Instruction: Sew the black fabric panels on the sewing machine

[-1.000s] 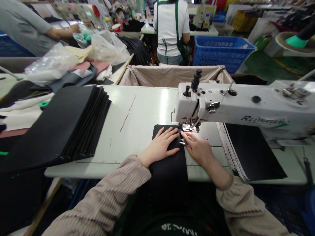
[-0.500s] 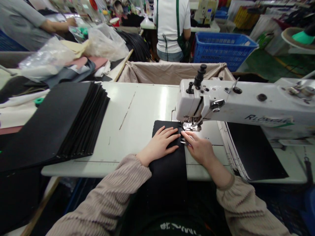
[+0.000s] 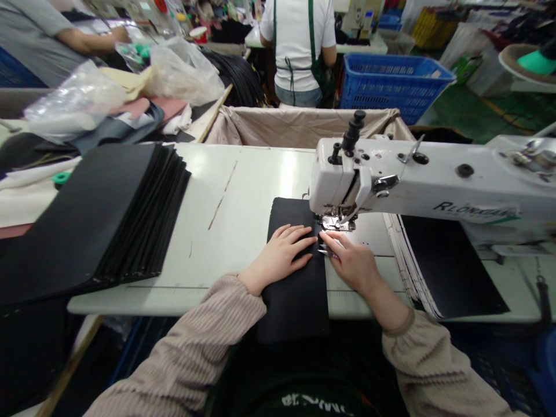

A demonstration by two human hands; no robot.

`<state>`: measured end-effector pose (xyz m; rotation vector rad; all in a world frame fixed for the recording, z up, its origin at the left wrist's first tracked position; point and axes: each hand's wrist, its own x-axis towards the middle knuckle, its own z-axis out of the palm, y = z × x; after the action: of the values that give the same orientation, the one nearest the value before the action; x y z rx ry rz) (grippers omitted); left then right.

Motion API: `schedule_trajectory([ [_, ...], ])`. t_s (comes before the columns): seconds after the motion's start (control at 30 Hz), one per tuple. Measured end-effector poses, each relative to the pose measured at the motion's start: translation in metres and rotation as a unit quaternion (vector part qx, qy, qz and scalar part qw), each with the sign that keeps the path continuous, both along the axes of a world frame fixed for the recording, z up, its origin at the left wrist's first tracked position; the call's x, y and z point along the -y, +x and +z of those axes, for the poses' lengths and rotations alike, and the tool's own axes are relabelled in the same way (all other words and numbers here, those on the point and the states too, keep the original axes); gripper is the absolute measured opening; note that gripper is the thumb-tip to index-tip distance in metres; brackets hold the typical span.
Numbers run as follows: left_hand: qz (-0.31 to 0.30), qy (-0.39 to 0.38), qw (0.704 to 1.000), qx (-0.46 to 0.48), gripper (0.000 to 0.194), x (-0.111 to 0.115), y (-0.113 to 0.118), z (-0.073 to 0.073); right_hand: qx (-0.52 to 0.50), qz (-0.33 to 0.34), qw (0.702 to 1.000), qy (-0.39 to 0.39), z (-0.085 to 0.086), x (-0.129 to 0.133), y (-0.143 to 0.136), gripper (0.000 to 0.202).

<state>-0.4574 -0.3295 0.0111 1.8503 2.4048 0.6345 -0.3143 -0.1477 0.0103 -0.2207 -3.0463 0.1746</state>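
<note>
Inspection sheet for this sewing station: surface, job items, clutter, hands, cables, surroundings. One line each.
Surface: pale sewing table, dark lines on its top
Job items: black panel beside the presser foot of the sewing machine, overhanging the front edge; left stack and right stack of black panels
Clutter: plastic bags and loose material, far left
Hands: left hand spread on the panel; right hand at its right edge, holding thread snips
Cables: none clearly made out
Surroundings: two co-workers, blue crate, fabric-lined bin behind the table
</note>
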Motion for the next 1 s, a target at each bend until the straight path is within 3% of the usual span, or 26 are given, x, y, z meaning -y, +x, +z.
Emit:
schedule_trajectory([
  [1.0,0.012,0.002,1.000,-0.006,0.036,-0.0002,-0.0007,-0.0004,0.003,0.002,1.000,-0.012,-0.0011,-0.0012,0.0001,0.052],
])
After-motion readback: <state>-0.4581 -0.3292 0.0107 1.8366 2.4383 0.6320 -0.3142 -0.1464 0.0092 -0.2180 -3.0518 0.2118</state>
